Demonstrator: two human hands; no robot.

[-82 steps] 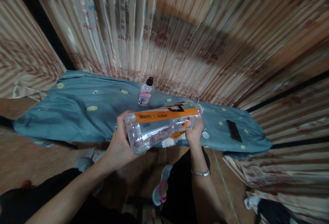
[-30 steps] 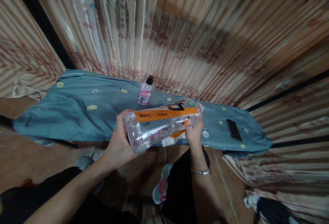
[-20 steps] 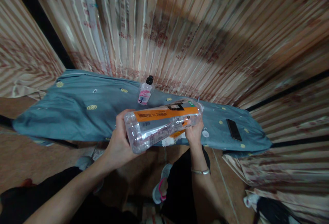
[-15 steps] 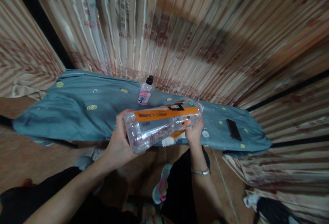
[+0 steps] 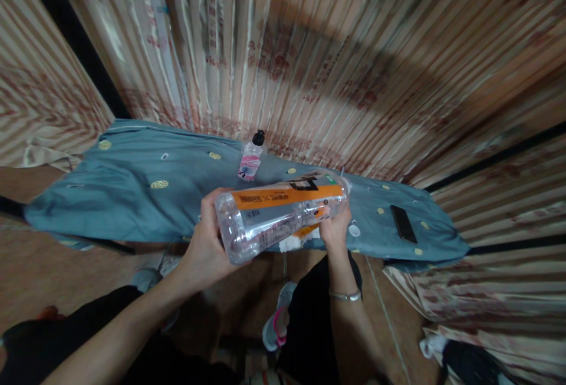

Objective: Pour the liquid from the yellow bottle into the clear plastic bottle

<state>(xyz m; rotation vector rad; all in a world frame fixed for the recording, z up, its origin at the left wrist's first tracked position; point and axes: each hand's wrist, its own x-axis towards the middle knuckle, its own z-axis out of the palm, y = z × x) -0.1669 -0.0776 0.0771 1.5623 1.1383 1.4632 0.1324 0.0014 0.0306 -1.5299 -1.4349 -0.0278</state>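
Note:
A large clear plastic bottle (image 5: pixel 283 214) with an orange and silver label lies nearly level in the air, its base to the left. My left hand (image 5: pixel 207 243) is wrapped round the base end. At the other end, my right hand (image 5: pixel 335 226) grips the bottle, with a bangle on that wrist; the bottle hides part of its fingers. Beyond the bottle stands a small pump-top bottle (image 5: pixel 250 158) with a black top and pink label. Partly hidden under the large bottle, a white and orange piece (image 5: pixel 294 242) lies at the cloth's front edge; I cannot make out its kind.
A blue-grey cloth (image 5: pixel 132 202) with yellow patterns covers a long narrow surface. On its right part lie a black phone (image 5: pixel 403 224) and a small white disc (image 5: pixel 354 230). Striped curtains (image 5: pixel 283 66) hang close behind, with dark poles (image 5: pixel 75 37) at the sides.
Almost nothing differs. Both hands keep hold of the large bottle in the same pose, and the view has shifted very slightly.

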